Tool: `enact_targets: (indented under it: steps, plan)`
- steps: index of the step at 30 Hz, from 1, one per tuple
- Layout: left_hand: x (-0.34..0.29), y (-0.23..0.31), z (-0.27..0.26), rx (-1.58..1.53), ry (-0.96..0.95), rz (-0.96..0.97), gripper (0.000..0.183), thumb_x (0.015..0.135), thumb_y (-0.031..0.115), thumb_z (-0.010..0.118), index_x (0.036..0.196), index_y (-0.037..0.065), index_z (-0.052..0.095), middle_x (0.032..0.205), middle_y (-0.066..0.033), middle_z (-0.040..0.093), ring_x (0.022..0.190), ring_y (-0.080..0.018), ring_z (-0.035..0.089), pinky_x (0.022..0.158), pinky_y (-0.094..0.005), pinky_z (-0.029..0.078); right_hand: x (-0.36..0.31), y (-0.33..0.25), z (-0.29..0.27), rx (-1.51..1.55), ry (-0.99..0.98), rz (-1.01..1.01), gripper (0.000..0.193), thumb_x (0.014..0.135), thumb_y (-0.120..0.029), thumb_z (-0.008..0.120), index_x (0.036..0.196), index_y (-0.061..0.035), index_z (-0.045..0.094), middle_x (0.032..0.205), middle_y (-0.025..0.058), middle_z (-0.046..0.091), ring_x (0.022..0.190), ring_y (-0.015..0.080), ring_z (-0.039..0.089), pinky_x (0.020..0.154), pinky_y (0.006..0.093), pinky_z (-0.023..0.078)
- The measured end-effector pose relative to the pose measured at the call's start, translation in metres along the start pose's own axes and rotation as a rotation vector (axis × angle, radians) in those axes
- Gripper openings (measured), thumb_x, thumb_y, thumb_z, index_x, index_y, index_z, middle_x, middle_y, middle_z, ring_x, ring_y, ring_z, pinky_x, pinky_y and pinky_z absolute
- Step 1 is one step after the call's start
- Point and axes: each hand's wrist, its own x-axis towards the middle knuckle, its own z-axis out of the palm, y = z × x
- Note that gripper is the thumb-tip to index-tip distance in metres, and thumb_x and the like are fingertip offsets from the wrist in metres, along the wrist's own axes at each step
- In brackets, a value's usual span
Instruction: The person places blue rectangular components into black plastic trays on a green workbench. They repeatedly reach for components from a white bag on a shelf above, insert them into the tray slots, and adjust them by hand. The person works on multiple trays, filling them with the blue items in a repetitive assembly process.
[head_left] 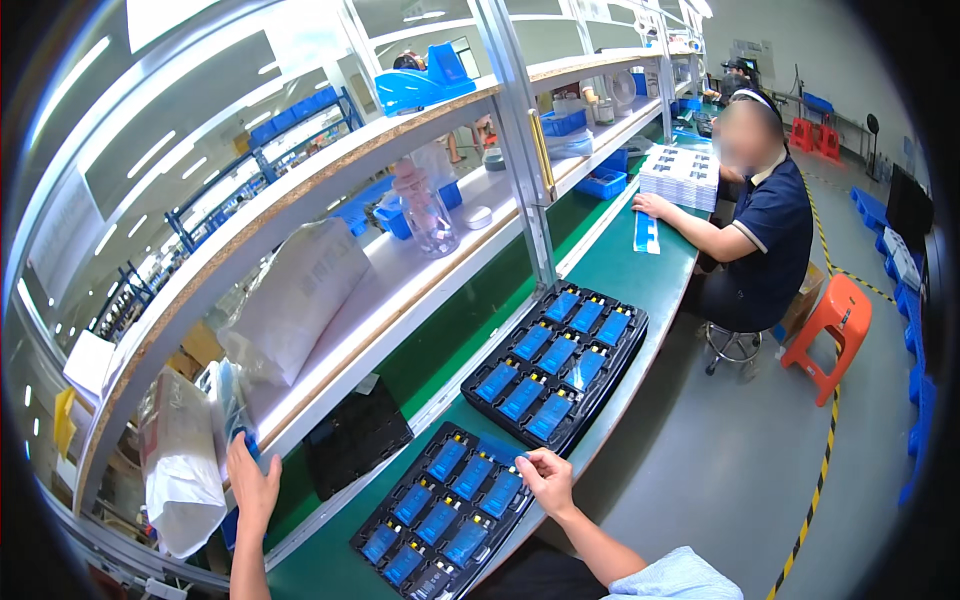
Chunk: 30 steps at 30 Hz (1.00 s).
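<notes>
My left hand (252, 487) is raised at the lower shelf's front edge, thumb apart from the fingers. Its fingertips are beside a blue item in clear plastic (232, 400); whether they touch it I cannot tell. My right hand (548, 482) is closed in a pinch over the near black tray (366, 541), on what looks like a thin translucent blue film (503, 452). In that tray lie several flat blue-faced rectangular packs (437, 521) with small yellow tabs. One dark pack (431, 580) at its near corner shows no blue face.
Beyond stands a stack of similar black trays (605, 385) with blue-faced packs. A co-worker (765, 220) sits farther along the green bench (655, 285), beside stacked white trays (680, 178). A dark empty tray (355, 440) lies under the shelf. An orange stool (835, 325) stands right.
</notes>
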Motion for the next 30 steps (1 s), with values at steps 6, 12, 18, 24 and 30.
enact_targets:
  steps: [6,12,18,24,30]
  plan:
    - [0.001,-0.006,-0.01,-0.095,-0.097,-0.088,0.074,0.072,0.016,0.077,0.129,-0.009,0.036,0.129,-0.0298,0.044,0.123,-0.0434,0.041,0.106,-0.0457,0.032,-0.004,-0.005,0.001,-0.004,-0.024,0.052,0.01,0.087,-0.01,0.069,0.086,-0.0007,0.067,0.071,-0.0008,0.064,0.058,0.002,0.055,0.05,0.0184,0.043]
    - [0.001,-0.024,0.02,0.006,-0.06,0.12,0.055,0.067,-0.008,0.059,0.119,-0.009,0.041,0.133,-0.0311,0.032,0.124,-0.0475,0.033,0.106,-0.0469,0.031,-0.003,0.007,-0.012,-0.107,0.007,-0.024,0.012,0.086,-0.011,0.07,0.084,0.0001,0.067,0.067,0.0004,0.063,0.056,0.0044,0.057,0.05,0.0191,0.045]
    - [0.006,-0.034,0.008,0.042,0.039,0.149,0.044,0.075,-0.009,0.046,0.119,-0.007,0.052,0.116,-0.0263,0.055,0.11,-0.0425,0.051,0.098,-0.0471,0.039,-0.004,0.003,-0.005,-0.054,-0.026,-0.001,0.012,0.086,-0.011,0.071,0.084,0.0006,0.067,0.067,0.0006,0.063,0.056,0.0046,0.058,0.051,0.0192,0.046]
    - [0.017,-0.024,0.016,0.042,0.039,-0.121,0.037,0.078,-0.007,0.049,0.116,-0.008,0.05,0.111,-0.0265,0.056,0.109,-0.0423,0.05,0.095,-0.0455,0.04,-0.002,-0.007,0.0,-0.024,-0.011,0.042,0.012,0.084,-0.013,0.073,0.083,-0.0013,0.069,0.066,-0.0036,0.061,0.056,-0.0005,0.049,0.05,0.0175,0.039]
    - [0.0,-0.015,0.006,0.192,0.026,0.04,0.048,0.077,0.008,0.061,0.12,-0.009,0.048,0.117,-0.0286,0.051,0.114,-0.0441,0.046,0.102,-0.0472,0.035,-0.009,-0.032,-0.002,-0.224,-0.014,-0.076,0.008,0.087,-0.013,0.069,0.089,-0.0059,0.069,0.072,0.0005,0.064,0.061,0.0057,0.055,0.055,0.0224,0.045]
